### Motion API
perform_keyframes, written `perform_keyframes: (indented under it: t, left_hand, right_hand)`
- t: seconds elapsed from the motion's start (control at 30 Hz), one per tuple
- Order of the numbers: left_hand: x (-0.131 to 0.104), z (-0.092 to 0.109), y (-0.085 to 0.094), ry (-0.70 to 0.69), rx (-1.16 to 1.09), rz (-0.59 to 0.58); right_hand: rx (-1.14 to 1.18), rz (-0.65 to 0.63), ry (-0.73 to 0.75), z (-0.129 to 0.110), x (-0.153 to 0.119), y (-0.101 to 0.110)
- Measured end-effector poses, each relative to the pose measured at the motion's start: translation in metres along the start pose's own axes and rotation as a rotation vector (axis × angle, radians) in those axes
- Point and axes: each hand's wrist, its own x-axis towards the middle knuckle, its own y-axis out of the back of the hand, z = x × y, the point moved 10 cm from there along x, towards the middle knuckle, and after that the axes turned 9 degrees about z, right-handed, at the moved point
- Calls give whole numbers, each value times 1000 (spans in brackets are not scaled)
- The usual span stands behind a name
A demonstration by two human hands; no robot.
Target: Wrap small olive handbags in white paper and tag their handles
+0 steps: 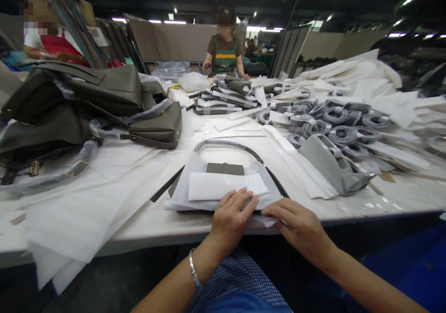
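Note:
A dark olive handbag (226,168) lies flat in front of me, mostly hidden under a thin white packing sheet (181,190). Its handle (223,142), wrapped in clear plastic, arches toward the far side. On the sheet rests a folded white strip (209,186), pressed down by the outstretched fingers of my left hand (234,215). My right hand (301,227) pinches the near right edge of the packing sheet, beside the table's front edge. Dark straps show at both sides of the bag.
Olive handbags (97,99) are piled at the left, above loose white sheets (94,197). Coiled wrapped straps (336,114) and a grey bag-shaped piece (324,162) lie at the right. Wrapped pieces (226,97) sit farther back. A person (225,48) stands across the table.

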Motion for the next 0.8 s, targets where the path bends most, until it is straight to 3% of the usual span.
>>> perform_keyframes:
  t: [0.23,0.47,0.6,0.8]
  left_hand:
    - [0,0,0,-11,6,-11]
    - [-2,-1,7,-7,-48,32]
    - [-3,2,12,-37,-104,49]
    - [-2,2,15,-69,-107,55]
  right_hand:
    - [-133,111,265,-18,-8,7]
    - [-215,122,269,-6,-9,-7]
    - [-174,172,277,-5,-7,-3]
    - [-131,142,249,-8,-6,7]
